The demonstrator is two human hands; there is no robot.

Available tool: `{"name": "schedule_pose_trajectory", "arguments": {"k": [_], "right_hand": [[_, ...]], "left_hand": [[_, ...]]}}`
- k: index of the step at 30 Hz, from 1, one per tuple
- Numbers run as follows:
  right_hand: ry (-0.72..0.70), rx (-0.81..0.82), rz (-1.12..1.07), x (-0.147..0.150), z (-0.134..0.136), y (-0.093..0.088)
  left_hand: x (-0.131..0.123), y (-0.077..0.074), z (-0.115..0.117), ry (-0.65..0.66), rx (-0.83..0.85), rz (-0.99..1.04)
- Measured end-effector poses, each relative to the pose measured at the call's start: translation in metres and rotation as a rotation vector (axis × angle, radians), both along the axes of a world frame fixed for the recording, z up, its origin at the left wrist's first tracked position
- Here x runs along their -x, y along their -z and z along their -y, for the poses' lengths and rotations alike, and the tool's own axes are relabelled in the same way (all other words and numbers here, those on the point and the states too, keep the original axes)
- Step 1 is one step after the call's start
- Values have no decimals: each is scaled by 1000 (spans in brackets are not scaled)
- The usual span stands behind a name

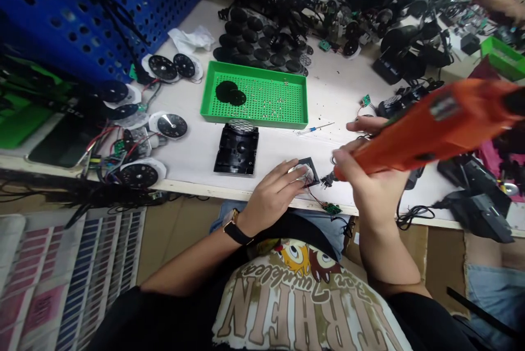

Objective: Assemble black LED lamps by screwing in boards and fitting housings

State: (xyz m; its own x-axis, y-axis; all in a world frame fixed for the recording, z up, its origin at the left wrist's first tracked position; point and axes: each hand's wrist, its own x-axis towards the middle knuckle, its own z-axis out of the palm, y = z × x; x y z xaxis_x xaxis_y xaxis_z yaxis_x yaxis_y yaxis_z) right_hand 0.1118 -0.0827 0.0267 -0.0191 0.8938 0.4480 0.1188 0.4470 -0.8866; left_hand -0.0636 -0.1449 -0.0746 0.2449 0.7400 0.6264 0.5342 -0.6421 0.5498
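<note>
An orange electric screwdriver [435, 124] fills my right hand [379, 189], its fingers wrapped round the body. The tool's tip points down to the left, just beside a small black square housing [314, 168]. My left hand [279, 189] lies over that housing and grips it at the table's front edge. A white round part shows under its fingers. From the housing a thin wire runs to a green circuit board [332, 208] at the edge. Left of it lies a black plastic shell [237, 151] with a silvery honeycomb round piece at its top.
Behind stands a green tray [254, 120] holding small screws and black discs. A blue-handled thin tool [315, 129] lies near it. Wired disc assemblies [172, 126] crowd the left, by a blue perforated crate [115, 12]. Black parts and cables cover the back and right. Another person's arm [498, 4] shows top right.
</note>
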Motion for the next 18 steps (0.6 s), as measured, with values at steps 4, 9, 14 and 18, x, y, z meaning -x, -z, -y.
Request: {"name": "schedule_pose_trajectory", "arguments": {"k": [4, 9, 14, 18], "right_hand": [[-63, -44, -9, 6, -11, 12], [-86, -121, -255, 20, -14, 26], [-19, -133, -295, 31, -11, 39], [-51, -161, -375, 32, -11, 44]], "left_hand": [[-3, 7, -2, -30, -78, -94], [-4, 7, -1, -37, -85, -99], [-4, 10, -2, -40, -101, -79], [-4, 12, -2, -36, -118, -73]]}}
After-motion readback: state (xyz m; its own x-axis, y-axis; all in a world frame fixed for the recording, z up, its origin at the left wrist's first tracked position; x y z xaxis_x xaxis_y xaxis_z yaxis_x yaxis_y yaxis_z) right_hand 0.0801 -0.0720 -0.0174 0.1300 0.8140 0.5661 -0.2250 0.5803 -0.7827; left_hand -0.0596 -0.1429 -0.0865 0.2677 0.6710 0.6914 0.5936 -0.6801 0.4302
